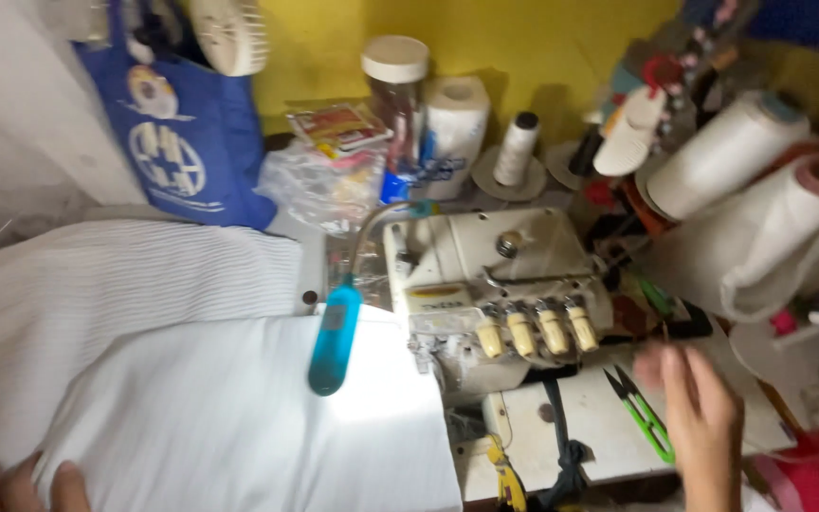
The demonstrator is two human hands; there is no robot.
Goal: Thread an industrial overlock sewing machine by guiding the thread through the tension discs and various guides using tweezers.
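My left hand (pixel 16 488) rests at the bottom left on the edge of white fabric (pixel 239 417), fingers curled over its near edge. This fabric lies spread in front of a cream overlock sewing machine (pixel 490 280) under a blue lamp (pixel 334 341) on a bent neck. My right hand (pixel 699 417) hovers at the lower right, fingers spread, just beside green-handled thread snips (pixel 642 412) that lie on the machine table (pixel 580 427). The hand holds nothing.
Large white thread cones (pixel 741 161) stand at the right. Behind the machine are a jar (pixel 395 90), a paper roll (pixel 455 123), a small spool (pixel 518 147) and plastic bags (pixel 319 180). A blue bag (pixel 182 133) hangs at the left against a yellow wall. Striped cloth (pixel 97 284) lies left.
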